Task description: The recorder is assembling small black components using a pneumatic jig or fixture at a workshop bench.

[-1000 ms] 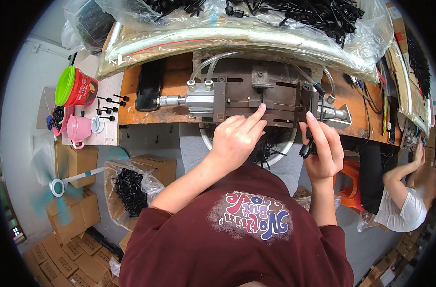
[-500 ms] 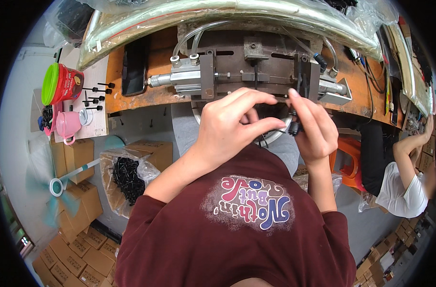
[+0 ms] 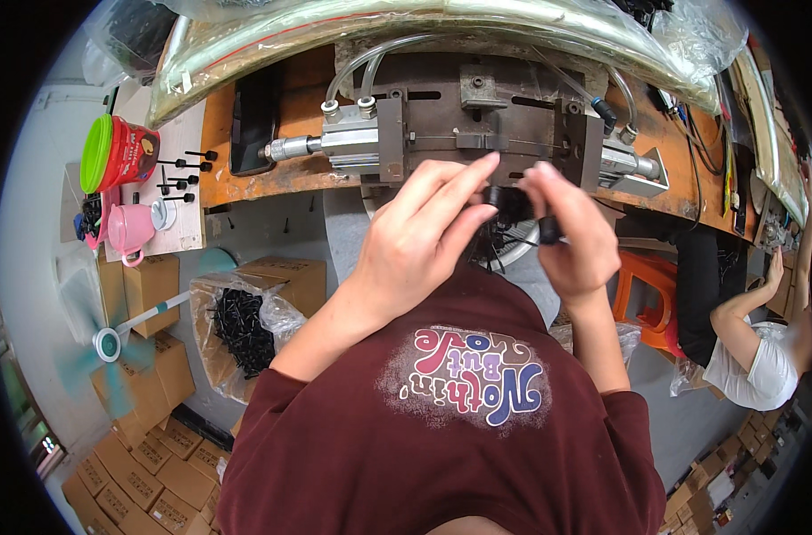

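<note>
Just in front of the metal fixture (image 3: 482, 141), my two hands are close together. My left hand (image 3: 415, 236) pinches a small black cylindrical part (image 3: 492, 196) between thumb and forefinger. My right hand (image 3: 577, 236), slightly blurred, is closed around several black parts; a black cylindrical end (image 3: 548, 230) shows beside its fingers. More dark pieces fill the gap between the hands, too smeared to tell apart. Below them, a white round rim (image 3: 515, 256) shows at my lap, with thin black stems by it, partly hidden by my hands.
Pneumatic cylinders (image 3: 350, 147) with clear hoses flank the fixture on the wooden bench (image 3: 294, 178). Black stemmed parts (image 3: 181, 185) lie left, near a red tub (image 3: 131, 153) and pink cup (image 3: 129, 227). A bag of black parts (image 3: 243, 330) stands below. Another person (image 3: 754, 357) sits right.
My left thumb and forefinger have closed on a black part. My right hand has shifted slightly and turned. The black piece upright at the fixture's middle no longer shows there.
</note>
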